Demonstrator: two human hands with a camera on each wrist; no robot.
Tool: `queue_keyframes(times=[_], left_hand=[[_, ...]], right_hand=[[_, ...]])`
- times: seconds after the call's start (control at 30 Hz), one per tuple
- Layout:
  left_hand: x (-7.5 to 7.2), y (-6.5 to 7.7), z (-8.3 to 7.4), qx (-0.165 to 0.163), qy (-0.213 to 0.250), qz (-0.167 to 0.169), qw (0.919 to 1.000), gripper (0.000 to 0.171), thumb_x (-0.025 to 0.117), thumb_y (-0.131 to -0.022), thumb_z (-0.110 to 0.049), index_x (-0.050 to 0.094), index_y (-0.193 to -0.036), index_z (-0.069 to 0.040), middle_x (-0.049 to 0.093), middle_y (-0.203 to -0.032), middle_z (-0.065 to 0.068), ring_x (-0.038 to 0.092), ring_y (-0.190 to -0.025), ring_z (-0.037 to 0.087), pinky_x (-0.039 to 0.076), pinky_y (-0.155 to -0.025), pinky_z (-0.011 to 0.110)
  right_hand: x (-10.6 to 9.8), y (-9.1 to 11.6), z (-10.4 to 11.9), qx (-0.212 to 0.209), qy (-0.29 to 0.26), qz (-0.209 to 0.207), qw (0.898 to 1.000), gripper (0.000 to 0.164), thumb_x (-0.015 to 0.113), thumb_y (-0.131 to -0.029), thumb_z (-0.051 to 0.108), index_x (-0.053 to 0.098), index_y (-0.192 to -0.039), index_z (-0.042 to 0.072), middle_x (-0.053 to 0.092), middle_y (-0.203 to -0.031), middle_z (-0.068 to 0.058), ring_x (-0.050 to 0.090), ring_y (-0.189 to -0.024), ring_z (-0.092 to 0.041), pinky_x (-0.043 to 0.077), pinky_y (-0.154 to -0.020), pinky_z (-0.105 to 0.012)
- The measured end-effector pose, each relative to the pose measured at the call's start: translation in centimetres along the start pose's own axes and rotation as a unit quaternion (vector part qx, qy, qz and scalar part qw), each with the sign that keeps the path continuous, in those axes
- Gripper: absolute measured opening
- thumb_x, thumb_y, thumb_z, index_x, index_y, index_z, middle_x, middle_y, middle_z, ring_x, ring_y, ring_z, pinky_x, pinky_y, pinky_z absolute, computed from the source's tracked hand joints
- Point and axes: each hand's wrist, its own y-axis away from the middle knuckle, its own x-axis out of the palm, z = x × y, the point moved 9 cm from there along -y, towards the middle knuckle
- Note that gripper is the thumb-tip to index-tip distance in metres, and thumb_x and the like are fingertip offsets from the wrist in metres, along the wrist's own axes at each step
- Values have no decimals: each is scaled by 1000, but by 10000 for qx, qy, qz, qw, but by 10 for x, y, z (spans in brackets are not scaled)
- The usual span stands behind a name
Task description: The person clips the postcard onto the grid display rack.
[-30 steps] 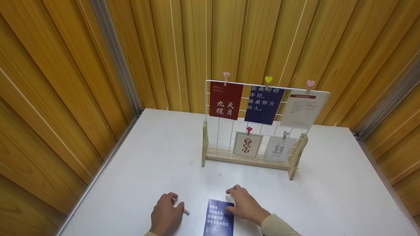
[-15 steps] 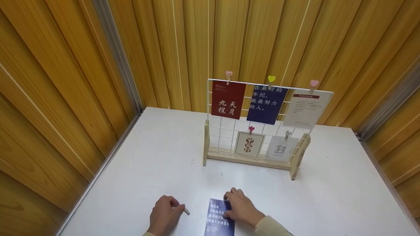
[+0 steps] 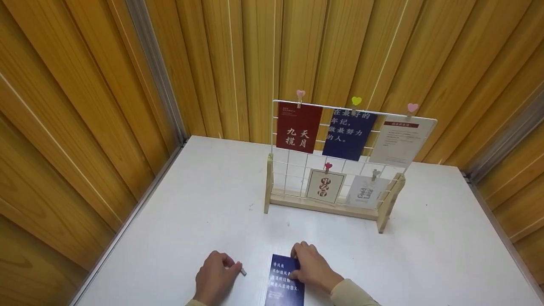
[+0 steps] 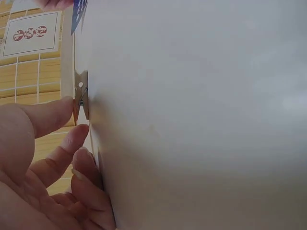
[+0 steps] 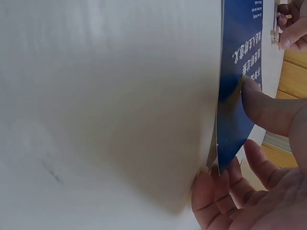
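A blue card (image 3: 282,289) with white Chinese lettering lies on the white table at the near edge of the head view. My right hand (image 3: 315,270) pinches its upper right side, thumb on the printed face. In the right wrist view, fingertips (image 5: 204,184) reach the edge of the card, whose corner is slightly raised. To the left, a small wooden clothespin (image 4: 81,91) sits on the table by my left hand (image 3: 216,278). The left thumb and index finger hold its handle end; its front points toward the card.
Beyond the hands stands a white wire grid rack (image 3: 316,159) on a wooden base (image 3: 323,208). Several cards hang from it by heart-topped clips, among them a red card (image 3: 298,127). Wood-panelled walls (image 3: 255,63) enclose the table (image 3: 191,191).
My right hand has closed its fingers nearer the card's edge and thumb. The left fingers have drawn in on the clothespin. The head view has shifted slightly, and the rack appears farther right.
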Motion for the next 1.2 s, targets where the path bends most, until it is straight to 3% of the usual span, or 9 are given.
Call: queue_keyframes(times=[0.17,0.43,0.8,0.97,1.2], left_hand=[[-3,-2,-6,226,72,-12,9997,26,80,-82,-28,60,-72,-15,52,-79,0,51,-68,16,39,-61,34],[-2,3,-4,98,367,232,9990,22,77,-84,-23,61,-73,-14,56,-72,0,52,-65,17,40,-60,33],[1,3,-13,535,710,525,9947,17,77,-83,-15,63,-76,-12,57,-72,1,53,-69,17,43,-63,33],[3,4,-14,506,764,573,9941,17,78,-82,-13,62,-76,-11,56,-74,2,53,-71,18,44,-64,33],[4,2,-19,693,1024,902,9882,10,74,-85,-10,68,-91,-5,60,-80,2,56,-75,17,50,-70,36]], right_hand=[[-9,-4,2,-84,45,-101,9999,42,85,-75,18,53,-102,9,55,-90,2,54,-80,-17,50,-75,-40],[-17,-4,6,-303,103,-232,9992,36,82,-79,12,53,-100,11,56,-90,4,55,-79,-14,50,-72,-39],[-37,-12,8,-143,-64,-318,9994,25,73,-85,1,58,-102,13,61,-95,3,61,-91,-19,51,-83,-45],[-49,-14,8,-129,-222,-354,9990,24,73,-85,-1,61,-101,13,64,-93,2,62,-90,-19,51,-83,-46],[-65,-17,13,-258,-356,-552,9975,19,74,-84,-1,67,-99,8,65,-92,1,60,-88,-18,51,-82,-45]])
